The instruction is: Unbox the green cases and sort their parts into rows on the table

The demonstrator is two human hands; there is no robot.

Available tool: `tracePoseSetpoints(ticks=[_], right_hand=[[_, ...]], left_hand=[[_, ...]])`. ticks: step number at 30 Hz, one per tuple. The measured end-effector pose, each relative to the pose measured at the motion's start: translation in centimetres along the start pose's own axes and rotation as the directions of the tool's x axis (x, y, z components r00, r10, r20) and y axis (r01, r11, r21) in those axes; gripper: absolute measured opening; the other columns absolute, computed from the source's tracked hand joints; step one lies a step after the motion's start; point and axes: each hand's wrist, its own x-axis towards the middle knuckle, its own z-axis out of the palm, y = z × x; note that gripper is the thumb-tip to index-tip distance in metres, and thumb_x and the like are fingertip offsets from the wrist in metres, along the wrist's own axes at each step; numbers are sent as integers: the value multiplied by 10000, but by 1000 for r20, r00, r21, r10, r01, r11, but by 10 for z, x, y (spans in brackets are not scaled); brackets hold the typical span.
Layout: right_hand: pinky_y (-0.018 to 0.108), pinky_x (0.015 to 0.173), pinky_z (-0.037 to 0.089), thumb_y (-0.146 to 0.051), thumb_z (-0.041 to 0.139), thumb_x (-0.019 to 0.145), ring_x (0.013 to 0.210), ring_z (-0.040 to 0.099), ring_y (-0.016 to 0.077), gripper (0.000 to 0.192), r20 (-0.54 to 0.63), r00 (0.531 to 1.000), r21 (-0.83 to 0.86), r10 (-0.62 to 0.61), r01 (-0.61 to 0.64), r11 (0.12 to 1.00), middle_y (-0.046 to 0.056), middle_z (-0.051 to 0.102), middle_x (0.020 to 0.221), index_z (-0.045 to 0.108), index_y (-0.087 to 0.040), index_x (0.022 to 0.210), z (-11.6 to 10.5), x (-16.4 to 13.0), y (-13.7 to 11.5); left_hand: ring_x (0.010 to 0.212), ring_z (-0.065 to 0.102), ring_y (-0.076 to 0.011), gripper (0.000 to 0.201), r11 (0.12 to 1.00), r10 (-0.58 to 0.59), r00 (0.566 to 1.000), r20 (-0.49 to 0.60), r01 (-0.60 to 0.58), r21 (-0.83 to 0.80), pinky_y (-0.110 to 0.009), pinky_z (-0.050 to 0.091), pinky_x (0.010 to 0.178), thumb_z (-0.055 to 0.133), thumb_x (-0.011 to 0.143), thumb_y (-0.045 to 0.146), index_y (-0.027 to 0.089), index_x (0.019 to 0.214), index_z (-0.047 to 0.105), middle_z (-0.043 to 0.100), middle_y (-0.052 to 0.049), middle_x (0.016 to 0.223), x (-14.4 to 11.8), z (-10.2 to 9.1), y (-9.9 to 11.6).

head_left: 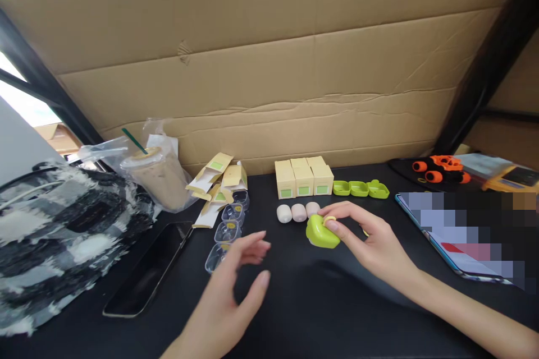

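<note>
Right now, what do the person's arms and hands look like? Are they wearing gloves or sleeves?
No gloves and no sleeves. Both the left hand and the right hand are bare, and the forearms are uncovered as far as the picture shows. The fingers are slim, with short, plain nails. The left hand looks a little blurred. I see no watch or bracelet on either wrist.

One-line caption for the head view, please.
Right hand grips a green case on the black table; left hand hovers open near clear trays.
</note>
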Motion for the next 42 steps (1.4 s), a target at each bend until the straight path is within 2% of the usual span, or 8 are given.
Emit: tracePoseSetpoints(ticks=[2, 5, 8, 11, 17, 27, 37, 42], right_hand=[[340, 838, 504, -319, 547, 884, 928, 644, 204, 126, 46, 998, 59, 30, -33, 998, 40, 698, 961, 626, -222, 873, 1, -1, 0], [320, 820, 522, -338, 543, 889, 944, 646, 199, 156, 141, 986, 206, 90, -118, 971, 55, 697, 980, 633, -211, 898, 4, -2, 1], [294, 745, 550, -341, 514, 905, 872, 669, 179, 186, 230, 965, 349, 130, -206, 914, 62, 694, 965, 627, -201, 953, 9, -3, 3], [308, 767, 552, -315, 480, 920, 923, 657, 186, 163, 248, 965, 314, 88, -166, 935, 66, 671, 1013, 603, -210, 940, 11, -4, 6], [347, 877, 509, -233, 622, 803, 1047, 584, 217, 382, 213, 964, -89, -161, 183, 979, 75, 574, 1132, 495, -256, 1163, 8, -9, 4], [291, 771, 554, -114, 584, 774, 911, 658, 191, 425, 224, 924, -61, -311, 332, 941, 72, 656, 1026, 486, -238, 1169, 15, -14, -1], [306, 683, 554, -37, 490, 652, 801, 641, 191, 490, 225, 923, -78, -312, 336, 939, 51, 636, 901, 493, -232, 1101, 22, -16, -3], [311, 693, 555, -15, 455, 631, 833, 636, 197, 513, 233, 912, -94, -337, 366, 926, 59, 632, 923, 484, -234, 1094, 26, -18, -7]], left_hand=[[898, 605, -205, 448, 896, -155, 967, 203, 224, -383, -397, 513, 804, 545, 824, 330, 213, 1236, 413, 580, -103, 1072, 17, 29, 11], [854, 626, -202, 523, 549, -211, 863, 460, 494, -674, -378, 480, 818, 631, 745, 352, 143, 1197, 470, 613, -114, 1036, 40, 59, 17], [853, 650, -218, 483, 210, -96, 766, 636, 640, -739, -384, 431, 895, 538, 787, 447, 70, 1086, 583, 667, -150, 993, 51, 68, 12], [920, 648, -198, 410, 115, -74, 766, 639, 643, -757, -358, 398, 967, 510, 866, 419, 88, 1082, 621, 680, -123, 1021, 53, 67, 7], [916, 616, -113, 204, 232, -195, 883, 427, 464, -855, -255, 465, 896, 614, 854, 297, 126, 961, 643, 663, -36, 939, 48, 61, 6], [496, 569, -102, 593, 576, -131, 898, 420, 414, -705, -205, 461, 471, 695, 735, 451, 204, 1163, 367, 585, 55, 609, 43, 70, -3], [739, 486, -81, 738, 635, -179, 930, 322, 359, -684, -221, 419, 729, 715, 723, 320, 254, 1356, 343, 560, -32, 1095, 35, 72, 6], [649, 424, -71, 868, 635, -165, 930, 327, 354, -686, -216, 383, 670, 688, 748, 341, 277, 1450, 182, 563, 6, 921, 29, 76, 4]])
